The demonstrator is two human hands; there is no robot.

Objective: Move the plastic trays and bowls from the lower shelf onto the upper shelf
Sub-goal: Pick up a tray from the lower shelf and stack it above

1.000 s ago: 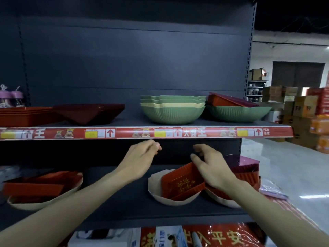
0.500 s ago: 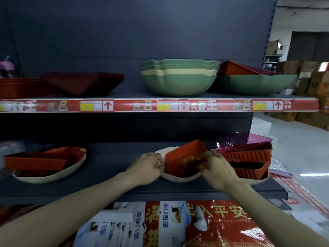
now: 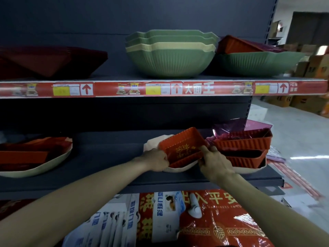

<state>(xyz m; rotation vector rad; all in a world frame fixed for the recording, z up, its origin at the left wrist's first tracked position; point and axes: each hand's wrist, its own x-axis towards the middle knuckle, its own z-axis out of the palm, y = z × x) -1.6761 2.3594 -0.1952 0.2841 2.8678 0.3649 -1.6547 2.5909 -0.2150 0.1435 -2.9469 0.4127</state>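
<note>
Orange-red plastic, a ribbed tray (image 3: 183, 148) with gold lettering, sits tilted in a cream bowl (image 3: 179, 168) at the centre right of the frame, on the lower shelf (image 3: 106, 154). The left hand (image 3: 156, 162) has its fingers closed on the tray's near left edge; the right hand (image 3: 214, 162) pinches the near right corner, thumb on top, though whether either hand also holds the bowl's rim is hard to tell. The main risk is that only the tray comes up and the bowl drags forward off the shelf lip, or that the tilted tray slips from so shallow a grip. Lifting could also knock the stack of red trays (image 3: 243, 146) just to the right, which touches or nearly touches the right hand. The upper shelf (image 3: 114, 78) above is crowded with green bowls (image 3: 170, 54), leaving little open room. Compared with half a second ago, the hands have closed in a little on the tray, which remains in the bowl.
</note>
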